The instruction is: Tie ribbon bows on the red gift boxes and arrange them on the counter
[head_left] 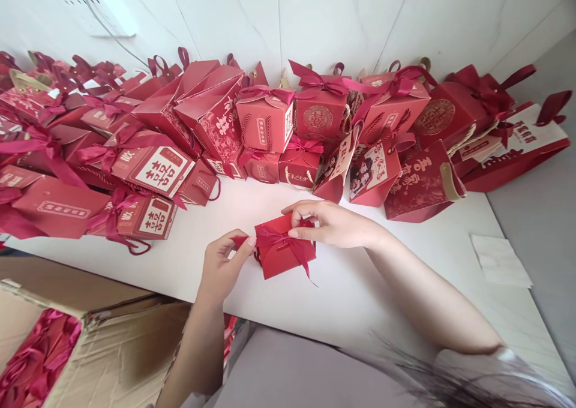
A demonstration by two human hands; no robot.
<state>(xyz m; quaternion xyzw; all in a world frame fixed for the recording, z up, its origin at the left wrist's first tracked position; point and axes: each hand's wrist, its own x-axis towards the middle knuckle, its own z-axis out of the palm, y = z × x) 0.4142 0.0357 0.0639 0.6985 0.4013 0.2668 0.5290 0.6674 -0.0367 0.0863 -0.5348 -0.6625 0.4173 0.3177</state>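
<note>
A small red gift box (pixel 274 262) sits on the white table in front of me, with a dark red ribbon (pixel 283 240) tied in a bow across its top. My left hand (pixel 227 261) is at the box's left side, thumb and forefinger pinching a ribbon end. On the other side my right hand (pixel 321 223) reaches over the top of the box, its thumb and fingers closed on the ribbon near the knot. One ribbon tail hangs down over the box's front right edge.
Rows of red gift boxes (pixel 265 117) with ribbons and cord handles stand along the tiled wall (pixel 333 18). More boxes crowd the left. A cardboard carton (pixel 121 348) holding red ribboned items stands at lower left. A white tissue (pixel 501 260) lies at the table's right.
</note>
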